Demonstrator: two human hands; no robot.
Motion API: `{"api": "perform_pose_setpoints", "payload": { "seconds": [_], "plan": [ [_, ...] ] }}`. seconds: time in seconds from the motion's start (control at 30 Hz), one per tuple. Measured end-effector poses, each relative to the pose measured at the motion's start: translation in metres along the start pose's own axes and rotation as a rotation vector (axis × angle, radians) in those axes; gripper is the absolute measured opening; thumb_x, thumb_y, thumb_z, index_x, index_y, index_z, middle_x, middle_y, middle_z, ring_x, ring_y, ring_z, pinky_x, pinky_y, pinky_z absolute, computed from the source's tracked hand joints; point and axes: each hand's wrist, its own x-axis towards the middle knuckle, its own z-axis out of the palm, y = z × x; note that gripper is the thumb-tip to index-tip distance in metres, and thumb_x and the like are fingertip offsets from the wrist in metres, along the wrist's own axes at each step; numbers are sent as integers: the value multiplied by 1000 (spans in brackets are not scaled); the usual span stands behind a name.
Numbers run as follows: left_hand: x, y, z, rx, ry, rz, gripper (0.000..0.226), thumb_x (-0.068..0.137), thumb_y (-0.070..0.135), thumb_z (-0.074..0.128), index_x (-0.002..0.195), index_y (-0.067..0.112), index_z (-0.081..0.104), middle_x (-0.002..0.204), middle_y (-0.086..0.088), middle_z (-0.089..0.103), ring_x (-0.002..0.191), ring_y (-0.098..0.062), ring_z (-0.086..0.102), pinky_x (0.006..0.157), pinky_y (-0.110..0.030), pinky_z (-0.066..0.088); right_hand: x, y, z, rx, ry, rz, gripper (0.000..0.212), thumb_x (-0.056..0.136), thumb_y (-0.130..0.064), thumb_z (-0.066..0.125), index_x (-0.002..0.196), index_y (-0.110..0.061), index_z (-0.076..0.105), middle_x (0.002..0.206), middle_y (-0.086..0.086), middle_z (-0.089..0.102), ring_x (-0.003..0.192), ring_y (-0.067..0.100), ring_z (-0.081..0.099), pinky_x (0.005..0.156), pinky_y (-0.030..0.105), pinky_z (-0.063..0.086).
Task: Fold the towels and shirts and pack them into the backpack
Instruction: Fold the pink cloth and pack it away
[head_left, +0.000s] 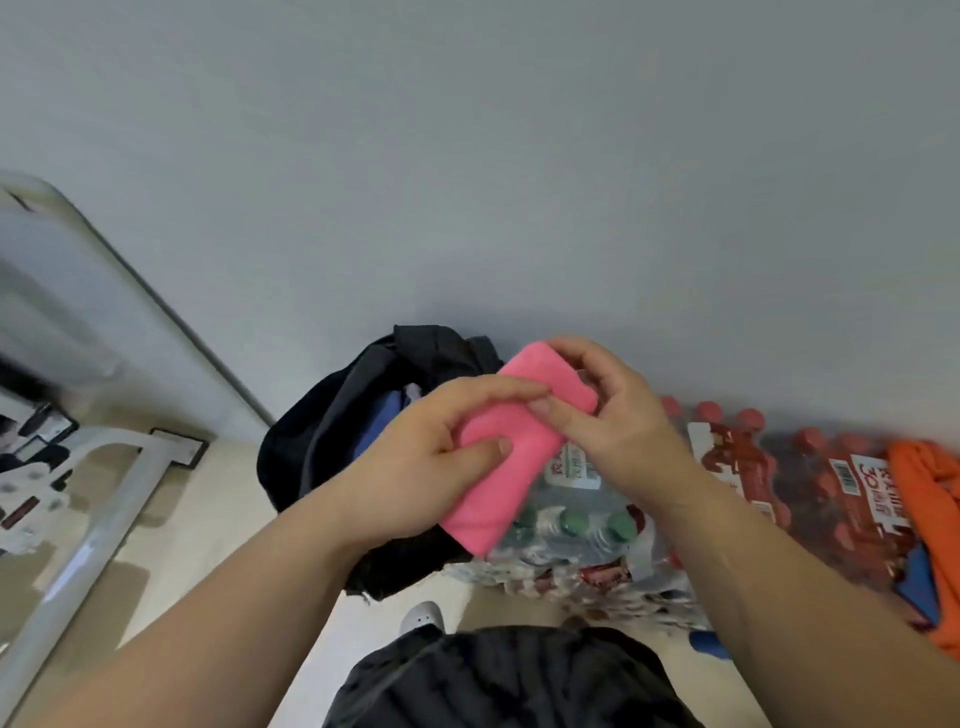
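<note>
Pink and folded into a thick, narrow pad, the towel (519, 447) sits between both my hands, held up in the air. My left hand (436, 457) grips its middle, fingers curled over the far side and thumb pressed on the near face. My right hand (613, 415) pinches the upper end, thumb on top and fingers wrapped round the edge.

Just beyond and below my left fingers the black backpack (322, 426) stands open on the floor (218, 519), leaning at the foot of the wall (467, 156), with something blue (382, 421) showing inside its mouth. The wall is plain pale grey and fills everything above my hands. The floor is smooth and cream-coloured.

Under my right wrist lie wrapped packs of bottles with green caps (571, 525), and further right, along the wall, more packs with red caps (831, 483). An orange cloth (930, 509) is draped at the far right. Well to the left of my left arm stands a white metal frame (104, 519). Below my hands I see my white shoe (423, 616) and black shorts (509, 680).
</note>
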Motion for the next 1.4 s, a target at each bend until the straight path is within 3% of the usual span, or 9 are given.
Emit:
{"api": "perform_pose_setpoints", "payload": {
  "seconds": [0.2, 0.3, 0.43, 0.7, 0.87, 1.0, 1.17, 1.27, 1.4],
  "plan": [
    [-29, -63, -75, 38, 378, -98, 41, 94, 11, 64, 114, 46, 69, 125, 20, 62, 113, 1, 57, 94, -21, 46, 21, 37, 56, -615, -83, 199, 47, 87, -71, 53, 132, -57, 52, 164, 10, 21, 153, 22, 16, 121, 43, 24],
    [-30, -120, -83, 133, 408, -239, 37, 90, 23, 64, 114, 51, 66, 128, 13, 59, 115, -7, 57, 102, -36, 47, 25, 49, 68, -763, -139, 301, 59, 84, -64, 63, 139, -51, 47, 143, 10, 43, 129, 28, 50, 110, 42, 42],
    [-17, -172, -71, 371, 190, -292, 45, 92, 18, 64, 123, 49, 58, 126, 3, 54, 117, -14, 53, 107, -35, 41, 31, 50, 67, -800, -108, 284, 60, 87, -18, 67, 141, -38, 50, 123, 4, 52, 92, 17, 57, 86, 26, 45],
    [-21, -213, -99, 735, 166, -441, 47, 94, 23, 58, 139, 35, 55, 136, -8, 42, 115, -36, 57, 100, -39, 46, 34, 33, 34, -965, -79, 281, 67, 85, -10, 61, 146, -34, 48, 128, 5, 51, 97, 18, 53, 80, 26, 38],
    [3, -195, -69, 437, 98, -359, 59, 90, 17, 63, 146, 30, 48, 131, -5, 40, 119, -23, 48, 108, -25, 32, 34, 38, 47, -959, -134, 240, 71, 86, -12, 62, 151, -29, 41, 132, 9, 48, 113, 28, 56, 86, 28, 41],
    [36, -206, -42, 159, 135, -394, 67, 89, 5, 61, 146, 36, 46, 135, 0, 42, 115, -11, 47, 94, -14, 37, 33, 40, 45, -982, -139, 244, 71, 87, -14, 63, 152, -31, 39, 132, 7, 47, 117, 26, 54, 89, 27, 40],
    [68, -232, -44, -66, 114, -398, 68, 88, 3, 68, 140, 41, 49, 148, 0, 46, 125, -17, 55, 104, -28, 47, 31, 40, 43, -1028, -150, 252, 70, 89, -16, 62, 152, -34, 38, 134, 6, 46, 119, 26, 52, 91, 27, 41],
    [80, -248, -53, 244, 14, -382, 73, 86, 17, 75, 149, 35, 43, 141, 1, 47, 125, -19, 51, 110, -29, 38, 30, 40, 41, -1010, -142, 257, 70, 89, -15, 63, 152, -34, 40, 135, 7, 46, 120, 27, 53, 97, 33, 47],
    [85, -251, -58, 798, -65, -300, 75, 87, 49, 69, 153, 38, 34, 127, -12, 54, 108, -34, 61, 87, -36, 50, 29, 42, 37, -1028, -148, 248, 70, 88, -15, 62, 151, -33, 40, 132, 8, 48, 118, 29, 53, 96, 36, 49]
  ]
}}
